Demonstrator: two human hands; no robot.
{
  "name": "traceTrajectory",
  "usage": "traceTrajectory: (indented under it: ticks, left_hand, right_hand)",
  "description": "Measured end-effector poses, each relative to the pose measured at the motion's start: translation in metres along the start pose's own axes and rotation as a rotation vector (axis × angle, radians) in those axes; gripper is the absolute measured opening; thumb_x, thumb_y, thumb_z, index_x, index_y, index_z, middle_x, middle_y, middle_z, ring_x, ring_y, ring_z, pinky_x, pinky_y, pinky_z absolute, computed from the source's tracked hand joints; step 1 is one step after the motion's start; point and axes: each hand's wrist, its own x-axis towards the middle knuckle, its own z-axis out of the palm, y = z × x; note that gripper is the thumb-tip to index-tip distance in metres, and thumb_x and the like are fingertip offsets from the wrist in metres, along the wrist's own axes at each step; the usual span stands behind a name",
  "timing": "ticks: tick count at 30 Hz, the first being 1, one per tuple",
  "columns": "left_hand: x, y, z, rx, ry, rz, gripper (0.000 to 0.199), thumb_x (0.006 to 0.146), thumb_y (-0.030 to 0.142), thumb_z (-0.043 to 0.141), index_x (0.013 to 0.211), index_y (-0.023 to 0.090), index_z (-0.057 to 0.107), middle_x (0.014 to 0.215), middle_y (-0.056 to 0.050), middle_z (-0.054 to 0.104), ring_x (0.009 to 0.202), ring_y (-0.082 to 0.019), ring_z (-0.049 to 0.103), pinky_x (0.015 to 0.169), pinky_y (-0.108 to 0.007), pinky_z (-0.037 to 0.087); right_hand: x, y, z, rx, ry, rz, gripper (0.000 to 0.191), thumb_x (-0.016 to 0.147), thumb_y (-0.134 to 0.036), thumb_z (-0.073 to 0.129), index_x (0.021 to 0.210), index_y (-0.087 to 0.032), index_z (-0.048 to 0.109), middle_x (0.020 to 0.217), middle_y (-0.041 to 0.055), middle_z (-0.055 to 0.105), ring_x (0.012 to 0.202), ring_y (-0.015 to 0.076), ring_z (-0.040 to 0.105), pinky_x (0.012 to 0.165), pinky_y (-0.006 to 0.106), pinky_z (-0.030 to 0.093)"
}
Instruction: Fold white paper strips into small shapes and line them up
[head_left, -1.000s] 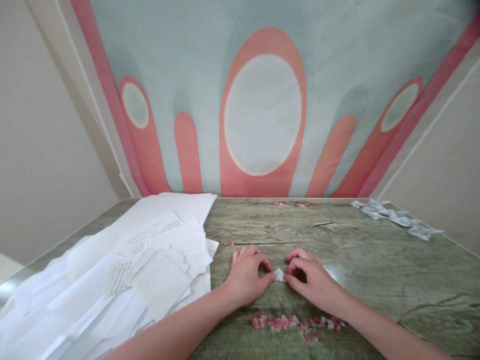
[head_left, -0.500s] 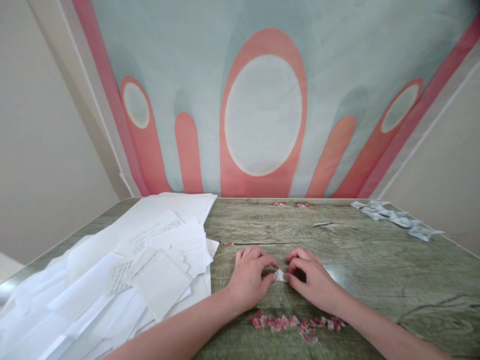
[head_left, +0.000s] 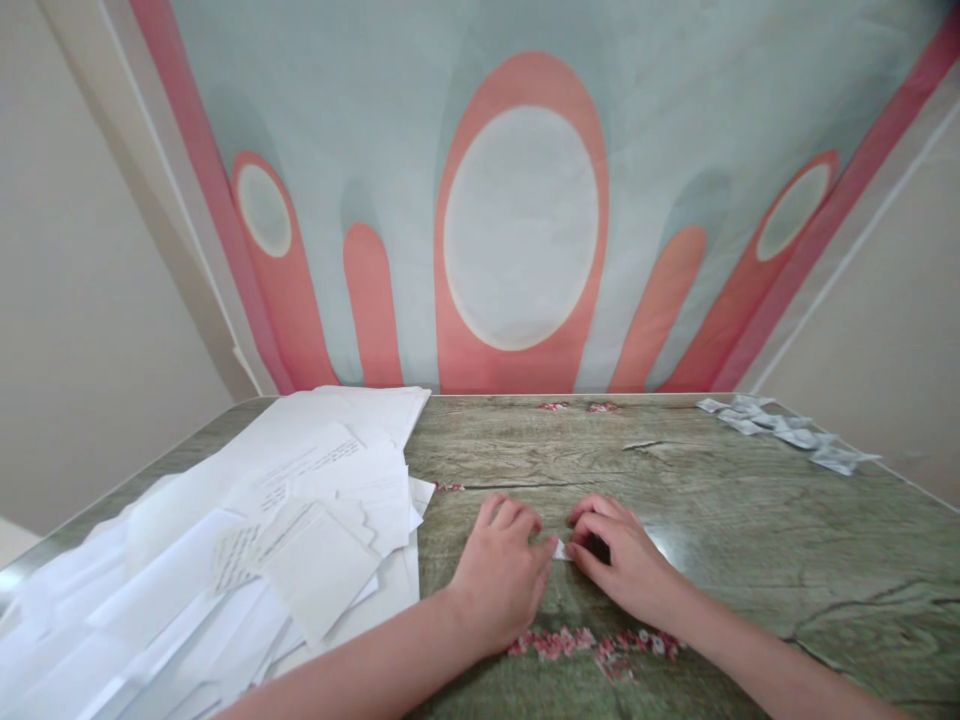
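Note:
Between my two hands, close to the table surface, is a small folded piece of white paper (head_left: 561, 551), mostly covered by fingertips. My right hand (head_left: 619, 548) pinches its right side between thumb and curled fingers. On the other side, my left hand (head_left: 501, 567) is turned back-up with bent fingers, a fingertip against the paper's left edge; its thumb is largely hidden. To the left lies a loose pile of white paper sheets (head_left: 345, 565), some printed with text.
Several small folded white paper pieces (head_left: 799, 438) lie in a row at the table's far right. The wood-patterned table (head_left: 720, 480) has printed pink flowers. Behind its far edge hangs a blue-green and coral backdrop (head_left: 521, 375), with plain walls either side.
My left hand has rolled over so its back faces up, and its thumb has dropped out of sight. Less of the small paper shows. My right hand keeps its pinch almost unmoved.

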Motion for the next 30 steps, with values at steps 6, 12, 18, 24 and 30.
traceTrajectory:
  ticks: [6,12,18,24,30]
  left_hand:
    - [-0.007,0.006,0.002,0.148,-0.016,0.035,0.036,0.09,0.037,0.041,0.119,0.019,0.052,0.113,-0.009,0.053,0.112,-0.026,0.04,0.105,-0.048,0.014]
    - [-0.009,0.007,0.004,0.202,-0.032,0.037,0.042,0.091,0.044,0.038,0.121,0.018,0.05,0.115,-0.009,0.053,0.114,-0.026,0.04,0.106,-0.046,0.013]
    - [-0.009,0.006,0.005,0.216,-0.037,0.044,0.045,0.09,0.048,0.036,0.123,0.019,0.049,0.118,-0.009,0.053,0.116,-0.026,0.04,0.106,-0.046,0.013]
    - [-0.01,0.004,0.008,0.215,-0.04,0.043,0.045,0.09,0.049,0.038,0.123,0.021,0.05,0.118,-0.009,0.053,0.117,-0.027,0.04,0.105,-0.047,0.015]
    - [-0.01,0.003,0.008,0.209,-0.044,0.041,0.045,0.089,0.049,0.04,0.123,0.021,0.05,0.118,-0.009,0.054,0.118,-0.027,0.04,0.105,-0.047,0.015]
  right_hand:
    - [-0.013,-0.016,-0.01,-0.109,0.001,-0.154,0.018,0.084,-0.009,0.047,0.089,-0.021,0.06,0.095,0.0051,0.059,0.091,0.0199,0.053,0.081,0.037,0.039]
    - [-0.021,-0.024,0.0,-0.258,0.038,-0.29,0.022,0.08,-0.009,0.055,0.099,-0.017,0.063,0.105,0.0069,0.061,0.102,0.0224,0.048,0.094,0.04,0.031]
    - [-0.02,-0.021,0.002,-0.353,0.036,-0.308,0.023,0.076,-0.009,0.062,0.097,-0.016,0.065,0.101,0.0065,0.062,0.101,0.0221,0.049,0.092,0.037,0.031]
    - [-0.019,-0.02,-0.002,-0.452,-0.019,-0.305,0.02,0.073,-0.01,0.066,0.092,-0.016,0.067,0.093,0.0047,0.063,0.096,0.0215,0.05,0.086,0.036,0.034]
    - [-0.019,-0.015,-0.009,-0.545,-0.054,-0.345,0.017,0.071,-0.009,0.063,0.086,-0.016,0.068,0.082,0.0037,0.062,0.084,0.02,0.052,0.083,0.037,0.035]
